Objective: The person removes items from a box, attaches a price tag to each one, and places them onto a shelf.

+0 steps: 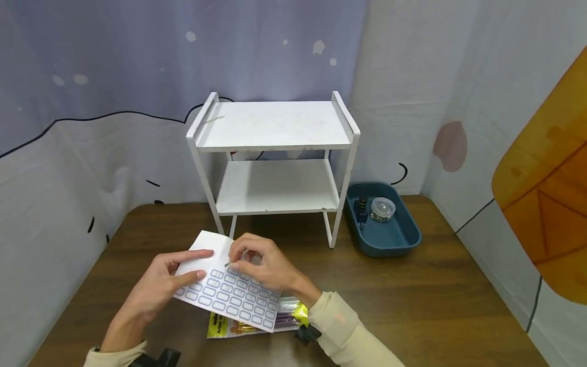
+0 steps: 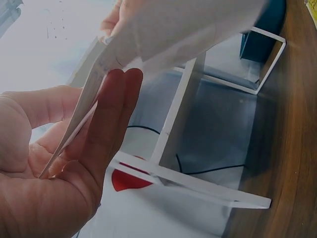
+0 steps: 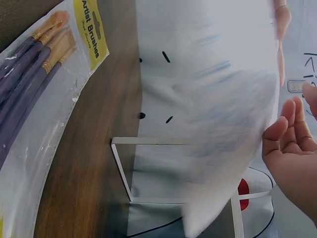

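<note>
A white sheet of blue-bordered stickers [image 1: 229,295] is held up tilted over the table. My left hand [image 1: 158,278] grips its left edge, thumb on the printed face and fingers behind, as the left wrist view shows. At the top row of stickers, my right hand [image 1: 268,262] pinches a small sticker [image 1: 228,264] between thumb and forefinger. That sticker [image 3: 296,86] shows its blue border beside the fingertips in the right wrist view. Beneath the sheet lies a clear packet of artist brushes [image 1: 286,318], partly covered by it; dark handles and a yellow label show.
A white two-tier shelf [image 1: 275,125] stands at the back of the brown wooden table [image 1: 412,316]. To its right sits a teal tray [image 1: 390,250] with a dark small bottle [image 1: 362,211] and a clear round container [image 1: 382,208]. Patterned cloth hangs behind.
</note>
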Demonstrator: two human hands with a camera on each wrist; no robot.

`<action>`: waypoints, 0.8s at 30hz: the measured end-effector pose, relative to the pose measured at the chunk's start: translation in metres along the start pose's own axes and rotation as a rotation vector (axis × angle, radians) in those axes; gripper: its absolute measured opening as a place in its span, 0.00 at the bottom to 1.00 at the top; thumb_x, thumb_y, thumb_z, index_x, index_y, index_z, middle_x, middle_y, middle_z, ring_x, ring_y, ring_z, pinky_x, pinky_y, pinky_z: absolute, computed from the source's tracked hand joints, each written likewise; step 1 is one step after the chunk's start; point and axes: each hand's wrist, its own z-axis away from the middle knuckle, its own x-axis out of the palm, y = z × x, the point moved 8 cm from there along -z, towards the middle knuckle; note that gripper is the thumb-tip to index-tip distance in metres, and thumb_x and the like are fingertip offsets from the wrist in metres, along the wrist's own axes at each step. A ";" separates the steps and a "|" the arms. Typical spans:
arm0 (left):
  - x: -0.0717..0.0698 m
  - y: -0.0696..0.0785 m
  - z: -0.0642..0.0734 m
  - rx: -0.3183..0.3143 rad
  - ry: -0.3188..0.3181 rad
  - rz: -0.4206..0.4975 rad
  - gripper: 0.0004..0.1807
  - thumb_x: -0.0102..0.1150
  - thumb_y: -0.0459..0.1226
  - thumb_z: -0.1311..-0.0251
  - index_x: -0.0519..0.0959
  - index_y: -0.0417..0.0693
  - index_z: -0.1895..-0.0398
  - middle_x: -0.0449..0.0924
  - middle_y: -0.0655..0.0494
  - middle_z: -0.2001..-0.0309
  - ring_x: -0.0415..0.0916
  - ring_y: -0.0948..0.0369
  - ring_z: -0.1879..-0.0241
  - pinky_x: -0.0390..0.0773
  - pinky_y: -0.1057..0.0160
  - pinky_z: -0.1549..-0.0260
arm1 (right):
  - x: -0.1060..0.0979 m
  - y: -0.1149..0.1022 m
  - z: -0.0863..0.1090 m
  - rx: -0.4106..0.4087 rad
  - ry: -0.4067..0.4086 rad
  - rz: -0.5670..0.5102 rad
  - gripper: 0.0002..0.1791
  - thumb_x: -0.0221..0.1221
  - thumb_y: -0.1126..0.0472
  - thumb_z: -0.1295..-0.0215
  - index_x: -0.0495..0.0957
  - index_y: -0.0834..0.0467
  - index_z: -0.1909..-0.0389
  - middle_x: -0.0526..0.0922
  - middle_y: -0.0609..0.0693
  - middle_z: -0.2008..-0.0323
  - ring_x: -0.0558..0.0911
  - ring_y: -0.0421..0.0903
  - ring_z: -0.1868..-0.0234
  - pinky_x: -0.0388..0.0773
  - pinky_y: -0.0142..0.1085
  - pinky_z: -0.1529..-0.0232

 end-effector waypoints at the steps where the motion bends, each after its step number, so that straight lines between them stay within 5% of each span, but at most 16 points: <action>1: -0.001 -0.001 0.001 -0.003 0.003 0.003 0.24 0.62 0.28 0.37 0.74 0.31 0.37 0.86 0.61 0.58 0.86 0.60 0.66 0.86 0.60 0.69 | -0.001 0.000 0.000 -0.004 0.009 -0.003 0.03 0.63 0.72 0.38 0.80 0.64 0.65 0.81 0.57 0.60 0.75 0.37 0.60 0.75 0.26 0.64; 8: -0.022 -0.017 0.014 -0.054 0.065 0.043 0.22 0.60 0.27 0.36 0.82 0.54 0.41 0.88 0.62 0.63 0.86 0.60 0.68 0.86 0.60 0.70 | -0.009 0.009 0.008 0.094 0.006 -0.122 0.01 0.57 0.72 0.32 0.76 0.66 0.62 0.82 0.63 0.55 0.81 0.43 0.52 0.81 0.33 0.51; 15: -0.074 -0.047 0.040 -0.093 0.224 0.168 0.24 0.58 0.25 0.35 0.85 0.65 0.48 0.87 0.61 0.66 0.86 0.62 0.70 0.85 0.63 0.73 | -0.021 0.024 0.024 0.191 -0.036 -0.202 0.03 0.54 0.71 0.29 0.72 0.69 0.61 0.81 0.69 0.63 0.84 0.41 0.63 0.86 0.42 0.55; 20: -0.116 -0.087 0.067 -0.307 0.376 0.166 0.23 0.62 0.29 0.36 0.86 0.77 0.60 0.85 0.69 0.67 0.85 0.65 0.72 0.84 0.65 0.74 | -0.030 0.036 0.038 0.269 -0.046 -0.158 0.03 0.57 0.69 0.30 0.73 0.66 0.61 0.80 0.68 0.66 0.83 0.45 0.68 0.85 0.44 0.62; 24: -0.138 -0.121 0.086 -0.490 0.380 0.146 0.22 0.63 0.34 0.35 0.83 0.84 0.68 0.83 0.74 0.68 0.84 0.67 0.71 0.84 0.66 0.70 | -0.034 0.046 0.051 0.319 -0.066 -0.106 0.04 0.59 0.68 0.31 0.75 0.65 0.60 0.80 0.64 0.67 0.82 0.54 0.68 0.84 0.44 0.65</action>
